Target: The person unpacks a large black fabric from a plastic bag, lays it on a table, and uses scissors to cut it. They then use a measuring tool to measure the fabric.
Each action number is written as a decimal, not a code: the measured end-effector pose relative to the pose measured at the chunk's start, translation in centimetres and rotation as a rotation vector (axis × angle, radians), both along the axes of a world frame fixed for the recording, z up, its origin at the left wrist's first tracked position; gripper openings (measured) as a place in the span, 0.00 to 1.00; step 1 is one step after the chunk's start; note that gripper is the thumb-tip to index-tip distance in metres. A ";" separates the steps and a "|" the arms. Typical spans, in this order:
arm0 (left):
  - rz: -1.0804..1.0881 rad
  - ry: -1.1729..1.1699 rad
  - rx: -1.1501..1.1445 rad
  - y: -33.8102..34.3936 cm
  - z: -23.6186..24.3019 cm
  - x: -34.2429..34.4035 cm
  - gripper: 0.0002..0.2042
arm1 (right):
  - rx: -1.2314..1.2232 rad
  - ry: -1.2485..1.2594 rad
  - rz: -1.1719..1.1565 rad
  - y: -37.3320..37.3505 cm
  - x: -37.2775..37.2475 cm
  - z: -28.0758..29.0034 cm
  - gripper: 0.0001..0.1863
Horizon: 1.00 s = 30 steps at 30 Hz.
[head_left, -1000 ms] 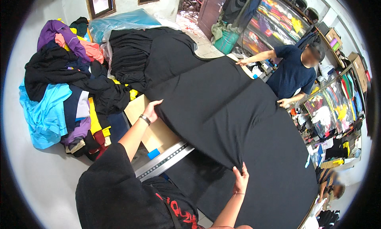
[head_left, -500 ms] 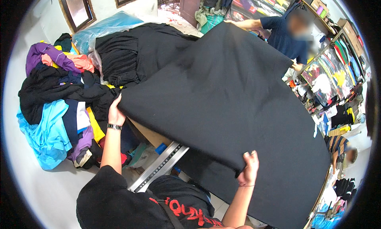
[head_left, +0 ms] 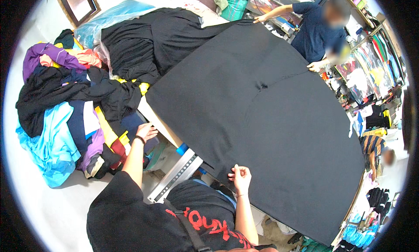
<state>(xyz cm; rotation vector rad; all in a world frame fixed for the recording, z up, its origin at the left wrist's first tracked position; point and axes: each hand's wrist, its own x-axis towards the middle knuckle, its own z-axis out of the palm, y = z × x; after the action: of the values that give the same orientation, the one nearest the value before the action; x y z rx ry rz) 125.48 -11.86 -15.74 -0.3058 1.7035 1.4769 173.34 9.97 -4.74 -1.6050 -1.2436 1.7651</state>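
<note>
A large sheet of black fabric [head_left: 279,134] lies spread over the table, with a small pucker near its middle. My left hand [head_left: 146,132] is off the cloth, beside the table's bare corner, its fingers stretched out and holding nothing. At the near edge, my right hand [head_left: 241,180] is closed, fingertips pinched at the black fabric, which wrinkles next to them. Across the table a co-worker in a dark blue shirt [head_left: 312,29] has one hand [head_left: 262,19] on the far corner and the other hand [head_left: 315,66] at the right-hand edge.
More bunched black cloth [head_left: 131,47] lies at the far left, partly in clear plastic [head_left: 113,25]. A heap of coloured garments [head_left: 52,121] stands left of me. A metal rail with holes [head_left: 174,178] juts from the table towards me. Shelves with bagged clothes [head_left: 371,68] line the right side.
The raised fabric has come down flatter onto the table. My left hand has let go of its corner and moved nearer to me; my right hand has shifted left. The co-worker's right-side hand remains at the edge.
</note>
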 end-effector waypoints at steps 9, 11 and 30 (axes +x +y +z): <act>-0.371 0.931 -0.996 6.5 3.9 5.9 0.39 | 0.223 -0.311 0.433 1.4 -10.5 0.7 0.23; -0.240 1.052 -1.024 6.9 4.0 8.1 0.41 | 0.390 -0.349 0.509 1.5 -12.4 -0.4 0.22; -0.490 0.468 0.710 9.1 26.5 21.9 0.15 | 0.026 0.657 0.279 2.2 -14.9 18.4 0.09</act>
<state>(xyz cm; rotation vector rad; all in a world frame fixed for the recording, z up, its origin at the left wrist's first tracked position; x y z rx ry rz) 147.38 -2.76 10.73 0.8298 1.3204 1.7223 158.48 12.18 13.63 -0.7389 -1.1768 2.1799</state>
